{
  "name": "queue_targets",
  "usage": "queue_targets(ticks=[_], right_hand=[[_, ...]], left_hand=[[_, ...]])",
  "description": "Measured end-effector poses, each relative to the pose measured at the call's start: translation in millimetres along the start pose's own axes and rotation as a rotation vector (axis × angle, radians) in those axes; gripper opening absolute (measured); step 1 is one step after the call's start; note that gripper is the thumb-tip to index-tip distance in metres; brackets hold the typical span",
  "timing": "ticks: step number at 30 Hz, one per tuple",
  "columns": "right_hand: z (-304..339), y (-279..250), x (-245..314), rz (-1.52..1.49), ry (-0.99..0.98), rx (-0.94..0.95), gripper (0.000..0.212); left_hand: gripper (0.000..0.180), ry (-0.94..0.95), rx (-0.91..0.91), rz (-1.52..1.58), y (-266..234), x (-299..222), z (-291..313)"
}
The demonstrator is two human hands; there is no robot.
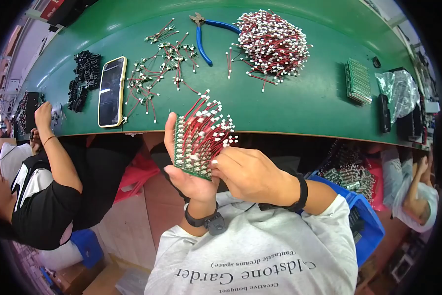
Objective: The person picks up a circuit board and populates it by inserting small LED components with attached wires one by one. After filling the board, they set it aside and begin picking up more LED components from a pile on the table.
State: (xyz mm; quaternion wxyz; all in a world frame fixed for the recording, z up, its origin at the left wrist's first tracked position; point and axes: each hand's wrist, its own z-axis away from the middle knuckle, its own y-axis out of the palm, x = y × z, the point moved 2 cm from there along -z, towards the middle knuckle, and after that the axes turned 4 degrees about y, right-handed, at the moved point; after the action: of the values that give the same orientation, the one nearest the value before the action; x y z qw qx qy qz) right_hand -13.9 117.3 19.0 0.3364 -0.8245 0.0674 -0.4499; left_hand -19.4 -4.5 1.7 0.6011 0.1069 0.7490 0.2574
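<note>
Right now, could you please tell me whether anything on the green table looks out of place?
The blue-handled pliers lie spread open, one handle reaching the wire pile, and a few loose wires lie outside it, which looks slightly untidy. Nothing appears damaged.

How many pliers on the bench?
1: blue-handled pliers, upper middle of the green bench, one handle reaching the heap of red-wired connectors. More could be hidden under that heap.

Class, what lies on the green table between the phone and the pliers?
Scattered red wires lie between the phone and pliers, as the head view shows.
</note>
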Motion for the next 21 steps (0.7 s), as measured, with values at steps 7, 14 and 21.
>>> queue_targets(ticks=[7, 14, 21], right_hand=[[33.3, -37.8, -8.1, -0.415, 0.126, -0.488, 0.008], [83.8, -2.2, -28.4, -0.836, 0.541, -0.296, 0.023], [88.3, 3.8, -41.0, -1.001, 0.427, -0.261, 0.035]], left_hand=[[0.096, -0.271, 0.133, 0.675, -4.6, -2.6, -3.5], [0.102, -0.503, 0.354, 0.503, -4.8, 19.6, 27.7], [0.103, -0.506, 0.428, 0.398, 0.1, 22.7, 34.5]])
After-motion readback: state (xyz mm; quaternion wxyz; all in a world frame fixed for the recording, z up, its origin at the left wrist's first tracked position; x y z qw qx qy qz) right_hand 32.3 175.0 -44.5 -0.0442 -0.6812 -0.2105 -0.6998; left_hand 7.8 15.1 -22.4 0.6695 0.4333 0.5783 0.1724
